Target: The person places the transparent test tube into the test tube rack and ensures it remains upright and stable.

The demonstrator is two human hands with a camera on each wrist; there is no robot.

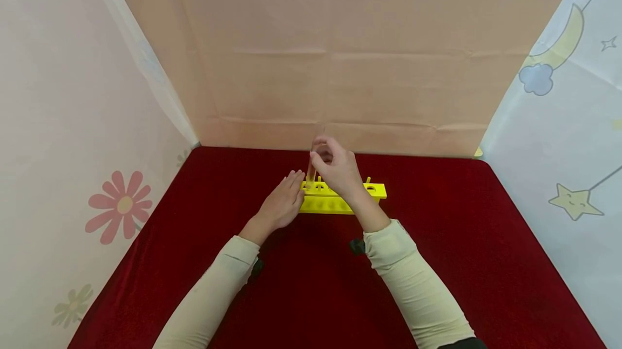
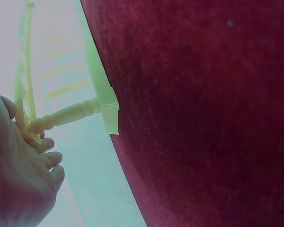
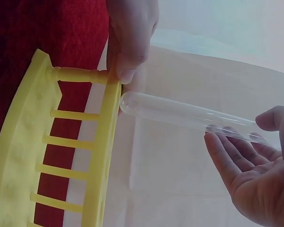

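A yellow test tube rack (image 1: 328,206) stands upright on the red cloth, with holes along its top board and short pegs. My left hand (image 1: 283,201) holds the left end of that top board; the right wrist view shows its thumb (image 3: 127,75) against the board. A clear glass test tube (image 3: 175,111) is pinched near its upper end between the thumb and fingers of my right hand (image 3: 262,175). Its rounded bottom is right at the top board, close to my left thumb. From the head, the tube stands nearly upright over the rack's left end.
Dark red cloth (image 1: 301,295) covers the table. A tan paper-like backdrop (image 1: 330,57) rises along the far edge. Pale printed sheets stand at both sides, with flowers on the left sheet (image 1: 58,95) and a moon and star on the right sheet (image 1: 559,138).
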